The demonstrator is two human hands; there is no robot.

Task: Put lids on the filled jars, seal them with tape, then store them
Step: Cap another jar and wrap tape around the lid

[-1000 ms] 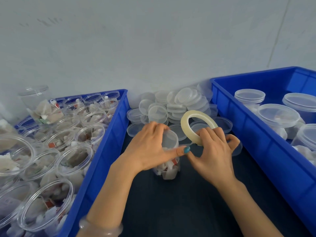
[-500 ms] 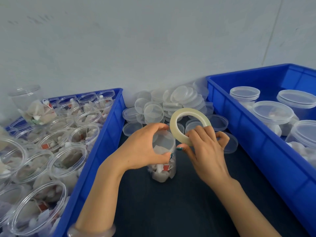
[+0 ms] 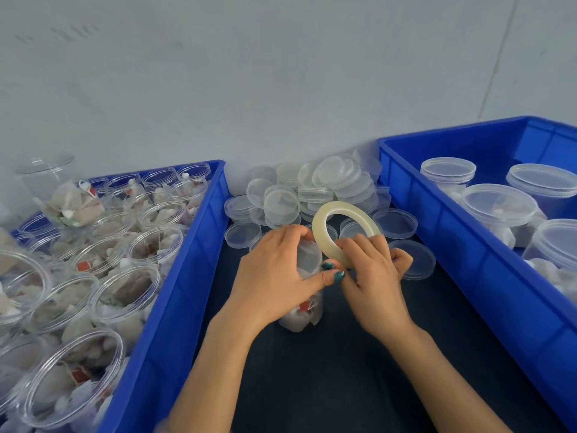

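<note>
Gripping a lidded jar (image 3: 307, 310) on the dark mat (image 3: 343, 385), the left hand (image 3: 274, 276) wraps its upper part; the right hand (image 3: 371, 276) pinches a tape roll (image 3: 321, 229) against the jar's lid edge — thumbs touching. Loose lids (image 3: 315, 192) lie behind. Left bin (image 3: 187, 260) holds open jars, right bin (image 3: 452, 260) lidded ones.

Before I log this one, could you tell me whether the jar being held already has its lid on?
Lid on: a clear cap covers the jar gripped by the left hand; the right hand holds the tape roll.
</note>
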